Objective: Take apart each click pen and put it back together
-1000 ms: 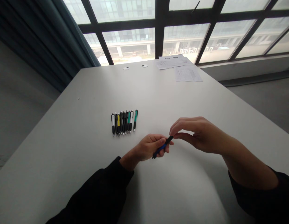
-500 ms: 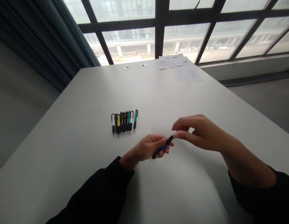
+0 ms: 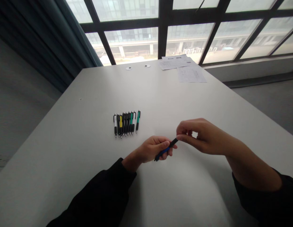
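A blue pen with a black grip (image 3: 163, 152) is held aslant above the table by my left hand (image 3: 152, 148), its thumb pressed on top and the fingers curled underneath. My right hand (image 3: 199, 135) has its thumb and fingertips pinched at the upper right end of this pen; the very tip is hidden by the fingers. Beyond my left hand, several pens lie side by side in a row, among them a yellow pen (image 3: 121, 121) and a white pen (image 3: 115, 121). A green pen (image 3: 138, 121) lies slightly apart at the row's right end.
The white table (image 3: 94, 135) reaches to the window. Printed papers (image 3: 192, 74) lie at its far right, near two round white covers (image 3: 147, 66) at the back edge. A dark curtain (image 3: 66, 41) hangs at the left.
The fingers of my right hand have closed down on the pen's end, where before the index finger was lifted off the thumb. My left hand has stayed about where it was.
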The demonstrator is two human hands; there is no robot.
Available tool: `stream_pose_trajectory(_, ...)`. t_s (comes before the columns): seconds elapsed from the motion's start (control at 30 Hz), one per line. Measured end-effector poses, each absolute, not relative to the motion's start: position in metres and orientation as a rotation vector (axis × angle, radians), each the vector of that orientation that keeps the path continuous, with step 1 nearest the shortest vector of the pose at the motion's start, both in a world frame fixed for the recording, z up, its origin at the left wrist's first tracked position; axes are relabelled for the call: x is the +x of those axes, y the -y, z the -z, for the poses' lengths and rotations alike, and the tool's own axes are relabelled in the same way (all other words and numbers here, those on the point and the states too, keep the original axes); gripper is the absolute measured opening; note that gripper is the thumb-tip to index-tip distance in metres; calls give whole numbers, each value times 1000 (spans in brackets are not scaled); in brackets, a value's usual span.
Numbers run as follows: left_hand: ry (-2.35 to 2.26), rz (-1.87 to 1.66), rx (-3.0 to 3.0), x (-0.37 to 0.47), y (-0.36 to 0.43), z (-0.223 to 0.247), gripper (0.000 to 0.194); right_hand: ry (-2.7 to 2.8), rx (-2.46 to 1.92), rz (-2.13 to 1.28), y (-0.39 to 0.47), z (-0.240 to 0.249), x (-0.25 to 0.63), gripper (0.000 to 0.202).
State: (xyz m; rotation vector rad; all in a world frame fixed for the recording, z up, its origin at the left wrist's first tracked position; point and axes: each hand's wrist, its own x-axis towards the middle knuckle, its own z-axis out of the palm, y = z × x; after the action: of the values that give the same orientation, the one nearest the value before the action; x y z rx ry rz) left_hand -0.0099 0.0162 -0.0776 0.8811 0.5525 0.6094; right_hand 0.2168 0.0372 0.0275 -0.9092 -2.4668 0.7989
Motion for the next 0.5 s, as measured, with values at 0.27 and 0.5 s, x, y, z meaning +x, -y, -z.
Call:
stream_pose_trajectory(0.27, -577, -620, 868, -9, -16, 74, 48, 2461, -934, -839, -37, -28, 214, 27)
stream_pose_trajectory(0.5, -575, -611, 864, -7, -15, 72, 48, 2463, -1028, -777, -36, -26, 212, 49)
